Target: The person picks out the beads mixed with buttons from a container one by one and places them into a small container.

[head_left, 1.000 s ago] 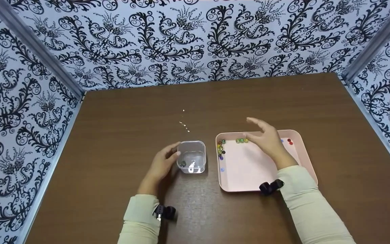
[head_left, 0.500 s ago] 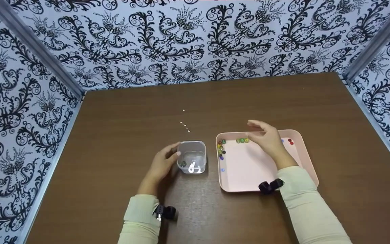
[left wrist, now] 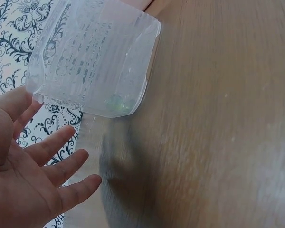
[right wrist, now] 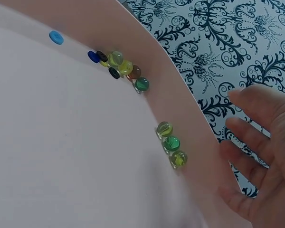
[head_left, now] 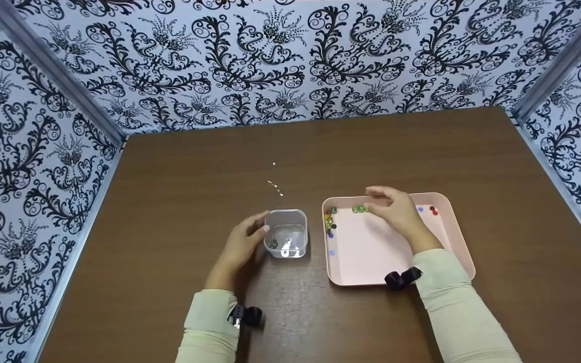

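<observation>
My left hand pinches the left rim of a clear plastic container between thumb and forefinger, its other fingers spread apart in the left wrist view. A greenish marble shows through the container's wall. Above the far side of a pink tray, my right hand hovers with nothing in its loosely bent fingers. Close to it, a green marble sits in a short row of glass marbles along the tray wall. Farther along are more marbles and flat button-like discs, among them a light blue disc.
Two red pieces and a small blue piece lie at the tray's far right. The brown table has tiny bright specks behind the container. Patterned panels enclose the back and sides.
My right hand has lowered slightly toward the tray's far edge, and its fingers have drawn nearer the thumb. The left hand and container stay in place.
</observation>
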The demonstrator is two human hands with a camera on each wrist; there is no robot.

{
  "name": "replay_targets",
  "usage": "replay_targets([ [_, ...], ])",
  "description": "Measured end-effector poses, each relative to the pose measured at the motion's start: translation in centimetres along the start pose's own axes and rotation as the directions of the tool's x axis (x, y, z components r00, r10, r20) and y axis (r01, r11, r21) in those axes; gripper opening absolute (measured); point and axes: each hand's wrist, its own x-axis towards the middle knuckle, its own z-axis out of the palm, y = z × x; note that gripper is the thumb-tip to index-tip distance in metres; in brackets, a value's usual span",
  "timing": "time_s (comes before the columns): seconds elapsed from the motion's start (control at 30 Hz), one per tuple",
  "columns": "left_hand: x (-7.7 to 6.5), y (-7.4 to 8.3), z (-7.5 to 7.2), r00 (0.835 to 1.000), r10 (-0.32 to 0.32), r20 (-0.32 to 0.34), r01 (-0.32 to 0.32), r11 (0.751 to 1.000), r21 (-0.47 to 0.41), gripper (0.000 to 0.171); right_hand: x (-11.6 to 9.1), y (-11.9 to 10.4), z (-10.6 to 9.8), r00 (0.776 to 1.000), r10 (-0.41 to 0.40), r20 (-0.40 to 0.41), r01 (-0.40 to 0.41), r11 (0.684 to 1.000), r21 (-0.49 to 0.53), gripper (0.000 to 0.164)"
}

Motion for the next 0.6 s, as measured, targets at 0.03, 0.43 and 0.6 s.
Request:
replay_targets([
  [0.03, -0.01, 0.03, 0.0, 1.0, 0.005, 0.0, -0.005, 1.0, 0.0, 0.038, 0.02, 0.09, -0.02, 1.0, 0.002, 0.002, -0.002, 1.0, -0.007, 0.043],
  [0.43, -0.09, 0.06, 0.04, 1.0, 0.026, 0.007, -0.026, 0.999, -0.036, 0.038, -0.1, 0.43, -0.21, 0.996, 0.069, 0.051, -0.064, 0.994, -0.088, 0.041],
  [0.6, -0.16, 0.25, 0.06, 1.0, 0.027, 0.005, -0.027, 0.998, -0.056, 0.038, -0.15, 0.46, -0.37, 0.995, 0.066, 0.08, -0.052, 0.986, -0.155, 0.041],
])
